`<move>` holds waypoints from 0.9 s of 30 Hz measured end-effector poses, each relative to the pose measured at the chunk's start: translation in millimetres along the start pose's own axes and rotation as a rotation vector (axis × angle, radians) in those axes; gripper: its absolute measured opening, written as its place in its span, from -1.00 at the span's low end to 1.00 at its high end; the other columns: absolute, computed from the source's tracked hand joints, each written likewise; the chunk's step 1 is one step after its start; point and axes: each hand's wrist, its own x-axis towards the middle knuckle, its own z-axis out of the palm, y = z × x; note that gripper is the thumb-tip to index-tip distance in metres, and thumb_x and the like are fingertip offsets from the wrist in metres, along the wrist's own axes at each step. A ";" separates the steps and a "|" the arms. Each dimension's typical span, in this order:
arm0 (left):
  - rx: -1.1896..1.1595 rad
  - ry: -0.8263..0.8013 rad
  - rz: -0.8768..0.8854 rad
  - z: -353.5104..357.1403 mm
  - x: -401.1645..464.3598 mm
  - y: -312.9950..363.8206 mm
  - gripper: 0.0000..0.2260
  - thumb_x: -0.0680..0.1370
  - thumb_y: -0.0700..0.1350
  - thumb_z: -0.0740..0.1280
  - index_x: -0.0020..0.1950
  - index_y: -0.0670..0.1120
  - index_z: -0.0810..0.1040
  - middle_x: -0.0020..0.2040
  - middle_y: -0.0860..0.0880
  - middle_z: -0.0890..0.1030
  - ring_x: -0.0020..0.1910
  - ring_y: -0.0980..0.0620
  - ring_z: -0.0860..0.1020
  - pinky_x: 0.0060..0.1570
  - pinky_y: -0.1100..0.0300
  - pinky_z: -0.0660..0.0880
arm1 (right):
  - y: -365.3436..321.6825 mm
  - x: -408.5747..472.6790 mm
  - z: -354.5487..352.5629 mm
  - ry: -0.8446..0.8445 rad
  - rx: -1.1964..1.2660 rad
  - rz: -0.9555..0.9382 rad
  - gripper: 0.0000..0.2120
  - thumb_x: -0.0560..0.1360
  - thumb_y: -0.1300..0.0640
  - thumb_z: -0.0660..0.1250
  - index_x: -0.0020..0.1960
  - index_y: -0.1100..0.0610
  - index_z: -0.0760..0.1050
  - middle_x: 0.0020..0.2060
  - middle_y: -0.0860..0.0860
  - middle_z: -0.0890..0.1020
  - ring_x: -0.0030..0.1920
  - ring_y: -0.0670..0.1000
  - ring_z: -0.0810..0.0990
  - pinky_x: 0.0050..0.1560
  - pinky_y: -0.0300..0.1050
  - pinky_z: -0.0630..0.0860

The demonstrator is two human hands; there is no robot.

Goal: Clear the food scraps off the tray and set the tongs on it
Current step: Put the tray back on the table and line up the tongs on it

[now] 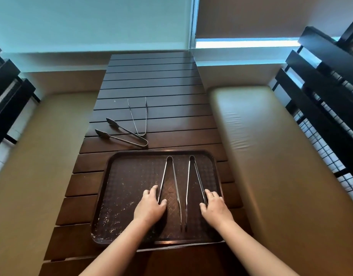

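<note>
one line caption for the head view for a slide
Both hands, left and right, set two long tongs on a crumb-flecked tray; two more tongs wait on the table.

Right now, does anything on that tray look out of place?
Yes. Pale food scraps still speckle the left half of the brown tray, though two long tongs already lie on it.
</note>
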 end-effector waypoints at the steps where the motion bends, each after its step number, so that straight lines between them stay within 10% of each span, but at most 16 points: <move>1: -0.019 0.019 -0.003 -2.8 3.3 0.6 -0.46 0.55 0.09 0.21 0.49 0.02 0.16 0.35 -0.05 0.33 0.25 -0.05 0.45 0.12 0.10 0.42 | 0.4 2.2 -1.3 0.008 0.030 0.003 -0.46 0.59 0.02 0.15 0.52 0.11 0.11 0.40 0.04 0.30 0.40 0.07 0.26 0.37 -0.09 0.24; 15: 0.091 0.235 -0.025 -72.9 107.5 -2.0 -0.58 0.55 -0.06 0.23 0.41 -0.05 0.34 0.37 -0.16 0.29 0.33 -0.16 0.29 0.27 -0.03 0.31 | -9.2 53.3 -30.5 0.304 0.016 -0.006 -0.60 0.59 0.03 0.15 0.40 0.09 0.34 0.35 0.00 0.39 0.33 0.06 0.30 0.29 -0.08 0.28; 27: 0.616 0.257 0.086 -130.2 209.2 -31.4 -0.56 0.57 -0.22 0.14 0.42 0.09 0.33 0.43 -0.02 0.32 0.41 -0.04 0.26 0.36 0.01 0.19 | 10.8 95.3 -21.6 0.245 0.013 0.143 -0.41 0.56 0.28 0.10 0.54 0.15 -0.03 0.45 0.07 0.21 0.37 0.09 0.24 0.29 -0.09 0.28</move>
